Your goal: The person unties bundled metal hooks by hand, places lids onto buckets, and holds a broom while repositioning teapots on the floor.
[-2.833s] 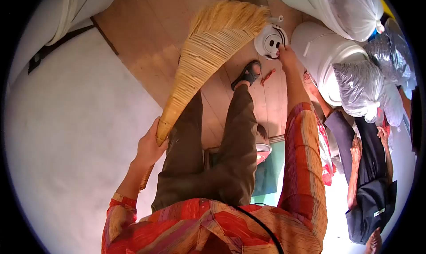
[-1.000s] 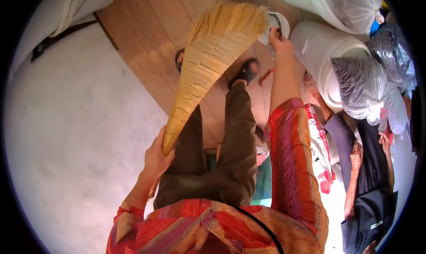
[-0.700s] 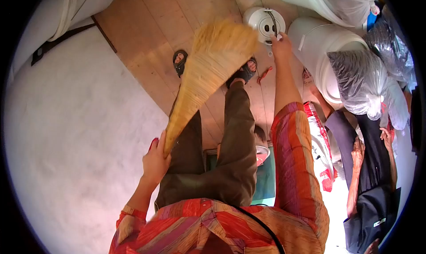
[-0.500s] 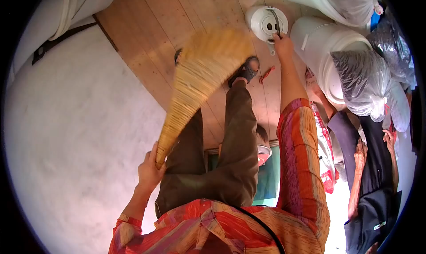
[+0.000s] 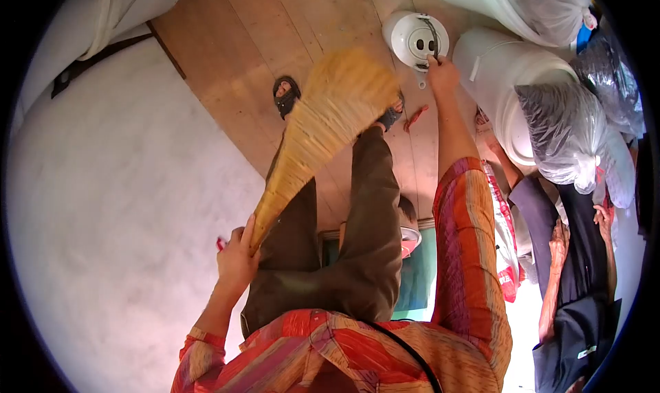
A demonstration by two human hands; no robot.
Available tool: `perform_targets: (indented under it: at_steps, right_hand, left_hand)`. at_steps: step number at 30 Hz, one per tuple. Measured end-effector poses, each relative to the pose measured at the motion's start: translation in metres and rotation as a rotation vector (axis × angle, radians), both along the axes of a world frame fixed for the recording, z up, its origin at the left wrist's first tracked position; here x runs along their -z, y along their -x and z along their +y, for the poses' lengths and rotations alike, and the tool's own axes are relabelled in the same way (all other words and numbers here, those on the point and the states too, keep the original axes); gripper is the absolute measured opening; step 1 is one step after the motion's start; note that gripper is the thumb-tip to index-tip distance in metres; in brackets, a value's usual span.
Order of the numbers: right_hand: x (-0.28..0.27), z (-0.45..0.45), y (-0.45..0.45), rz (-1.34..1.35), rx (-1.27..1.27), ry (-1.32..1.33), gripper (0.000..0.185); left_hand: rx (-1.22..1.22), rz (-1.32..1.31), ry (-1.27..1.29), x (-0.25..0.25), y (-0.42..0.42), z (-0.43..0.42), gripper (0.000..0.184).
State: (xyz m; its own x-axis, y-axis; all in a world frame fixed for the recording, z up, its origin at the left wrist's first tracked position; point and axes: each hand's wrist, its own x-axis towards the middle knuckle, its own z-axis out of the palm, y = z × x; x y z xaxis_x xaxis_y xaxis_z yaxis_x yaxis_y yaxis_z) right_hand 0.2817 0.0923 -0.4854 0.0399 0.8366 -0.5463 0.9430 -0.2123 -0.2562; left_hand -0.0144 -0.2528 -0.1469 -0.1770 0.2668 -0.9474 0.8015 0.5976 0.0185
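Observation:
My left hand is closed around the narrow end of a yellow-brown, fan-shaped straw broom. Its wide end, blurred by motion, spreads over the floor between my feet and hides part of my right shoe. My right arm reaches forward, and my right hand grips the dark handle of a round white container. Two dark oval holes show in the top of that container, and a small spout points towards me. Near it, a small red scrap lies on the floorboards.
A large pale surface fills the left side. White barrels and knotted plastic bags crowd the right. Another person's hands rest on dark trousers at lower right. Wooden floor lies ahead.
The broom has swung slightly to the right, uncovering my left shoe. My right hand stays on the container's handle, almost unmoved.

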Motion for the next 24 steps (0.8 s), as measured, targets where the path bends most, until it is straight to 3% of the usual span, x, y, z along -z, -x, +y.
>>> perform_targets:
  at_steps: [2, 4, 7, 9, 12, 15, 16, 18, 22, 24]
  right_hand:
    - [0.01, -0.001, 0.001, 0.022, -0.026, -0.055, 0.037]
    - [0.009, -0.001, 0.006, 0.032, -0.048, -0.098, 0.037]
    - [0.011, -0.001, 0.027, -0.003, 0.028, 0.025, 0.04]
    - [0.028, -0.005, 0.027, 0.149, 0.182, 0.101, 0.041]
    - [0.013, -0.005, 0.038, 0.096, 0.221, 0.145, 0.039]
    - [0.058, -0.014, 0.016, 0.125, 0.154, -0.016, 0.04]
    - [0.047, -0.013, 0.018, 0.119, 0.155, -0.013, 0.04]
    - [0.03, -0.012, 0.031, 0.133, 0.176, -0.044, 0.038]
    - [0.054, -0.013, 0.023, 0.185, 0.26, 0.018, 0.037]
    - [0.03, -0.011, 0.032, 0.053, 0.03, -0.094, 0.033]
  left_hand:
    - [0.022, -0.029, 0.036, -0.006, 0.005, -0.007, 0.079]
    - [-0.116, 0.008, -0.021, -0.01, 0.006, -0.01, 0.08]
    - [-0.217, 0.054, -0.169, -0.003, 0.005, 0.01, 0.08]
    - [-0.271, 0.065, -0.266, 0.011, 0.005, 0.03, 0.08]
    - [-0.126, 0.024, -0.172, 0.029, -0.006, 0.039, 0.08]
    - [-0.145, 0.019, -0.05, 0.019, -0.014, 0.025, 0.081]
    - [-0.12, 0.034, 0.034, 0.013, -0.011, 0.014, 0.081]
    - [-0.087, 0.035, 0.007, -0.002, 0.002, -0.007, 0.079]
    - [-0.054, 0.106, -0.114, -0.011, 0.041, -0.022, 0.075]
    - [-0.102, 0.145, -0.221, -0.009, 0.052, -0.007, 0.075]
